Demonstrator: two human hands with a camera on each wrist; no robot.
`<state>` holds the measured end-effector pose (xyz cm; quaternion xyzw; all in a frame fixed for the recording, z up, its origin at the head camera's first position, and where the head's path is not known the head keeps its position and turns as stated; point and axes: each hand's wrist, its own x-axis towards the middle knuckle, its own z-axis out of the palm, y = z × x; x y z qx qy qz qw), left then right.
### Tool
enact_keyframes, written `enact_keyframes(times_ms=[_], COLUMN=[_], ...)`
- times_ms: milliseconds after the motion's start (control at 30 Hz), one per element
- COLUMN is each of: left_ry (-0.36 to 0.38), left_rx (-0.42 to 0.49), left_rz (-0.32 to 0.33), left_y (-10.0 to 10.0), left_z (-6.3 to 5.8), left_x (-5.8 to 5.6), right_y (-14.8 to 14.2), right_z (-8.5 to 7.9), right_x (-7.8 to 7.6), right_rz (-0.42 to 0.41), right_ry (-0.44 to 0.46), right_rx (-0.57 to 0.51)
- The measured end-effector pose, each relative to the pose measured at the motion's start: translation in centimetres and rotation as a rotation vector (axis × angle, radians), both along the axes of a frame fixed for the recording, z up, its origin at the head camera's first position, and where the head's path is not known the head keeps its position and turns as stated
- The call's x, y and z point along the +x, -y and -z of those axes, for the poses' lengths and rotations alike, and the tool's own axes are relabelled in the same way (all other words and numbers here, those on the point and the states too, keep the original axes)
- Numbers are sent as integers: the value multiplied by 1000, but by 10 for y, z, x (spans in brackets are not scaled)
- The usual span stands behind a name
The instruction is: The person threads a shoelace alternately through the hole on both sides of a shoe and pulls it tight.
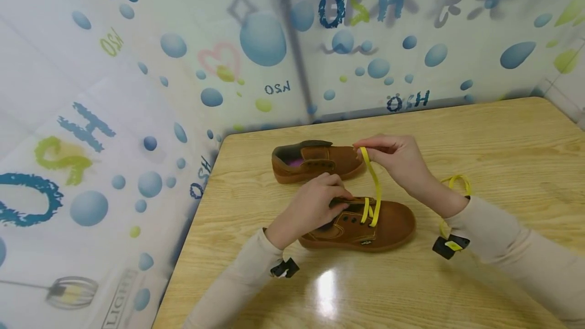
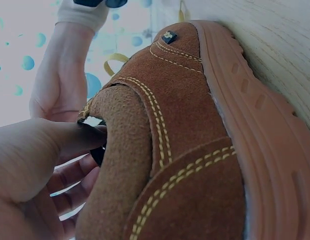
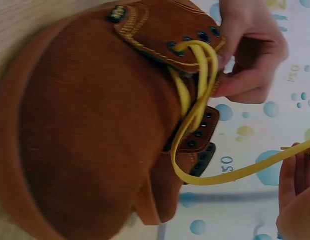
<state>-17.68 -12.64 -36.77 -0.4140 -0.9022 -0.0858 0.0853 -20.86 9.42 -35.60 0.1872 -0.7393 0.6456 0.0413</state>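
Note:
A brown leather shoe (image 1: pixel 396 223) with yellow stitching lies on its sole, toe to the right. A yellow shoelace (image 1: pixel 377 187) crosses its front eyelets. My right hand (image 1: pixel 399 159) pinches that lace above the toe, and a stretch of it curves down to the shoe. With thumb and fingers, my left hand (image 1: pixel 315 204) grips the shoe at its opening, beside the tongue. In the right wrist view the lace (image 3: pixel 234 175) runs from the eyelets to my right fingers (image 3: pixel 297 180). The left wrist view shows my left thumb (image 2: pixel 80 137) at the collar.
Behind the worked shoe stands a second brown shoe (image 1: pixel 343 159), its eyelets unlaced. More yellow lace (image 1: pixel 459 181) loops near my right wrist. Both stand on a wood-grain table (image 1: pixel 502 151), with bubble-patterned walls (image 1: pixel 183 80) at its back and left. Black devices (image 1: pixel 284 268) sit on both wrists.

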Motion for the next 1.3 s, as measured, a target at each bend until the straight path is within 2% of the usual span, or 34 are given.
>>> enact_keyframes(times_ms=[267,433,567,767,900,1067,1300], left_ry=[-9,-16,-30,-38,-62,-167,-419], left_rx=[0,16,12,11,24,-12,-211], left_rz=[0,4,10,15,35,124,234], left_y=[0,0,0,0,0,0,0], left_z=[0,1,0,1,3,4,3], left_x=[0,-1,-1,-3,-4,-7,-12], right_y=[-2,-2,-3,-1,1,4,4], right_z=[26,34,37,42,46,49,53], right_x=[7,11,11,9,8,7,6], right_rz=[-55,-100,-126,-114,-115,-116,-118], right_ry=[133,212,230,252,228,170,192], right_rx=[143,238,256,259,262,317,351])
